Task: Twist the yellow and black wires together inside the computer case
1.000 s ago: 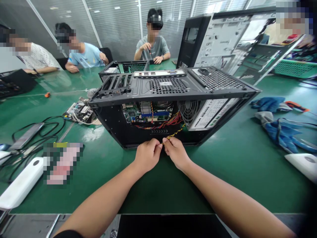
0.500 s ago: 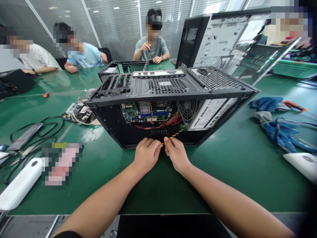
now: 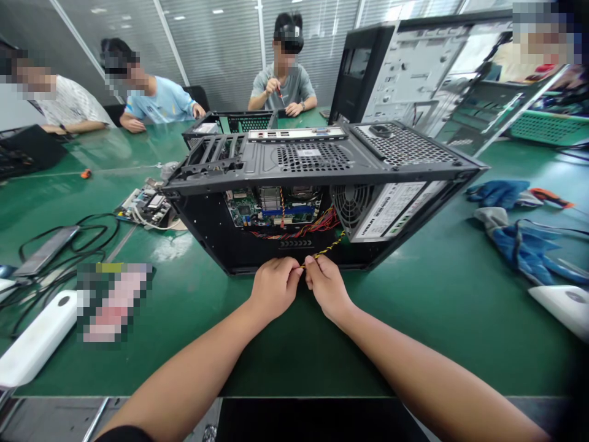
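An open black computer case [image 3: 317, 161] lies on its side on the green table [image 3: 427, 301], showing a motherboard [image 3: 271, 207], a power supply with fan [image 3: 368, 210] and red wiring. A twisted yellow-and-black cable [image 3: 327, 247] runs out of the case toward me. My left hand [image 3: 273, 285] and my right hand [image 3: 324, 283] meet just in front of the case, both with fingers pinched on the near end of that cable. What sits at the cable's tip is hidden by my fingers.
Blue gloves [image 3: 524, 242] and an orange-handled tool [image 3: 550, 197] lie at right. A loose circuit board [image 3: 147, 207], black cables [image 3: 69, 245] and white devices [image 3: 37, 341] are at left. Another open case [image 3: 414, 67] stands behind. Several people sit across the table.
Both hands stay pinched on the cable at the same spot; only slight shifts of the fingers and of my view.
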{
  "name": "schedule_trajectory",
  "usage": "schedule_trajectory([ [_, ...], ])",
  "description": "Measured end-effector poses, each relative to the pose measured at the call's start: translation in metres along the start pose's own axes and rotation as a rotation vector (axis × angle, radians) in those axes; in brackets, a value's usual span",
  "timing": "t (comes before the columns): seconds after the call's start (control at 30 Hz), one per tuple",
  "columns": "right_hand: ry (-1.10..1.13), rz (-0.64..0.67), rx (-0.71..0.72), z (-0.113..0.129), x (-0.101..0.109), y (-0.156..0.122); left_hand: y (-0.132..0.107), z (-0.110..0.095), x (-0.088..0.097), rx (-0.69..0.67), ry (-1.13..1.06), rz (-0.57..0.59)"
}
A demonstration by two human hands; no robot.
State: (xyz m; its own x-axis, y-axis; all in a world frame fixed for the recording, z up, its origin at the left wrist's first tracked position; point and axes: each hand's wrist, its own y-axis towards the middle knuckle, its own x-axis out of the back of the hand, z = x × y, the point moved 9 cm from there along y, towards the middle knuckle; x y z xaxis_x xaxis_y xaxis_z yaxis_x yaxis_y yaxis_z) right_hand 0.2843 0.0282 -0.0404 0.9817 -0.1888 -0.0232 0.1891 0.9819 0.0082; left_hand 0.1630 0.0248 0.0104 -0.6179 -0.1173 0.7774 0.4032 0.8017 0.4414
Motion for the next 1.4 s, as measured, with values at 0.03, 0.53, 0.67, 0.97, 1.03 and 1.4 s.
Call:
schedule_trajectory([
  [0.03,-0.007,0.003,0.004,0.000,0.000,0.000,0.000,0.000,0.000,0.005,-0.002,0.003],
  [0.53,0.033,0.049,-0.026,-0.002,-0.003,0.003,-0.002,0.003,0.001,0.011,-0.038,-0.029],
  [0.67,0.045,0.036,-0.037,-0.005,-0.001,0.004,-0.003,-0.002,0.007,-0.049,0.010,-0.099],
  [0.97,-0.002,-0.005,-0.007,-0.009,0.004,0.005,-0.003,-0.005,0.008,-0.087,0.081,-0.102],
  [1.03,-0.007,-0.002,-0.004,-0.009,0.003,0.005,-0.002,-0.004,0.006,-0.068,0.066,-0.079],
  [1.4,-0.015,0.015,0.004,-0.007,0.001,0.004,0.000,0.003,-0.001,0.043,-0.025,0.036],
])
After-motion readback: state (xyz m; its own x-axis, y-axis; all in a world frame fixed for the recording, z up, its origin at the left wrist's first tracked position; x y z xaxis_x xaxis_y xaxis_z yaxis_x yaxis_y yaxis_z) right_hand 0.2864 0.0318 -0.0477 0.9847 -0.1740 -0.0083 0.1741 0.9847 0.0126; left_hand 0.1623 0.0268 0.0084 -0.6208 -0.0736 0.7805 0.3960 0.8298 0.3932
